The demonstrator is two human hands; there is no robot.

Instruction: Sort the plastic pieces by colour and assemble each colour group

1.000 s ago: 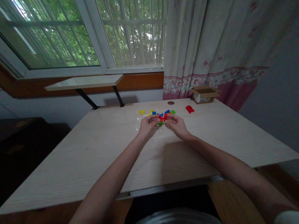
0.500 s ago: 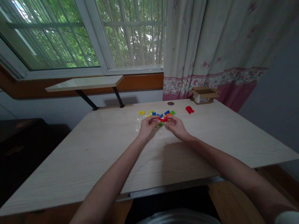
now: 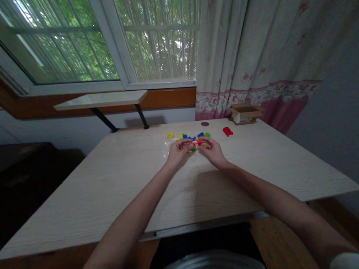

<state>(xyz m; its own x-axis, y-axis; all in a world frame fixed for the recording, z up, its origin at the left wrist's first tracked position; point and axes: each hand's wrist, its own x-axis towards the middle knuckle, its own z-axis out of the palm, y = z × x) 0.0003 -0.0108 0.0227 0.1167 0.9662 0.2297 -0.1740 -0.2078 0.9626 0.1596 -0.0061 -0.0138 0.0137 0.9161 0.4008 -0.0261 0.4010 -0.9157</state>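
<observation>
My left hand (image 3: 178, 153) and my right hand (image 3: 212, 152) sit close together above the pale wood-grain table (image 3: 110, 195), their fingertips meeting. Between them they pinch a small red plastic piece (image 3: 197, 142), partly hidden by my fingers. Its exact shape cannot be made out. Around my fingertips lie small coloured plastic pieces: a yellow one (image 3: 170, 135), a blue one (image 3: 200, 135) and a green one (image 3: 207, 135). Farther right, a larger red plastic piece (image 3: 227, 131) rests alone.
A small open cardboard box (image 3: 245, 114) stands at the table's far right corner, by a floral curtain (image 3: 223, 46). A dark round disc (image 3: 205, 124) lies near the far edge. A narrow white shelf (image 3: 101, 99) stands beyond the table, under a window.
The red piece between my fingers shows less now, sitting lower and more tucked into my fingertips. My hands have barely shifted, and the camera view has moved only slightly.
</observation>
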